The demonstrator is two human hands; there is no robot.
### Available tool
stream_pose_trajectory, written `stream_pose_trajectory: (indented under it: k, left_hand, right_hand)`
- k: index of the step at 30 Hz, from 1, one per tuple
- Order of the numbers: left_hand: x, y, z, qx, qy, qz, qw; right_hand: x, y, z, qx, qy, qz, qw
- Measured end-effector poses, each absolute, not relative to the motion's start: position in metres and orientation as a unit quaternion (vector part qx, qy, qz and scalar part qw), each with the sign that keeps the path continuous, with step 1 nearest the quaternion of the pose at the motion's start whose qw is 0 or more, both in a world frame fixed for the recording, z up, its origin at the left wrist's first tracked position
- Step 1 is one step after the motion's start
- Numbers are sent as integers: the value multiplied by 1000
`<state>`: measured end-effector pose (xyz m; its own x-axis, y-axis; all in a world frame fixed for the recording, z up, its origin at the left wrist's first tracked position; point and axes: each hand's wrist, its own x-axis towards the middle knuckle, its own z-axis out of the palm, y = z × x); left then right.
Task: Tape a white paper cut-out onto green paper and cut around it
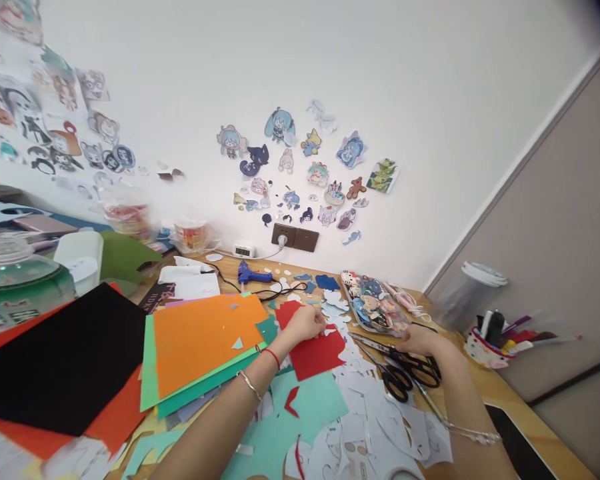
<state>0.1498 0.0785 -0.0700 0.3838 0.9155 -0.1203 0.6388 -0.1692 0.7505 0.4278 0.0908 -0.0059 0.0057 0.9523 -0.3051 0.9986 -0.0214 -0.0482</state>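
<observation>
My left hand (306,325) rests on a red paper sheet (316,353), fingers curled and pinched at a small paper piece near the sheet's upper edge. My right hand (420,341) lies over the black-handled scissors (405,370) on the desk, fingers bent down on their handles. Small white and blue paper cut-outs (336,305) lie just beyond my left hand. White paper scraps (380,413) cover the desk in front of me.
A stack of orange and green sheets (200,347) and a black sheet (65,360) lie at left. A blue glue gun (250,274), a sticker tray (375,303), a pen cup (490,340), a lidded bin (467,293) and a green bottle (15,280) surround the work spot.
</observation>
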Motion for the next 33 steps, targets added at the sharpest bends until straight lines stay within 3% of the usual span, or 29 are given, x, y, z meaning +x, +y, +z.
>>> stream_pose_trajectory:
  k: [2, 8, 19, 24, 33]
  left_hand:
    - [152, 79, -72, 741, 526, 205, 363]
    - [156, 79, -74, 737, 542, 238, 325]
    - [150, 77, -66, 750, 540, 241, 295]
    - [141, 76, -51, 768, 517, 236, 295]
    - [73, 77, -10, 745, 595, 137, 270]
  right_hand:
    - [405, 90, -7, 673, 721, -133, 95]
    - [336, 80, -29, 539, 828, -155, -13]
    - [327, 80, -38, 509, 813, -280, -49]
    - [323, 77, -31, 518, 811, -262, -65]
    - [271, 29, -31, 375, 895, -239, 38]
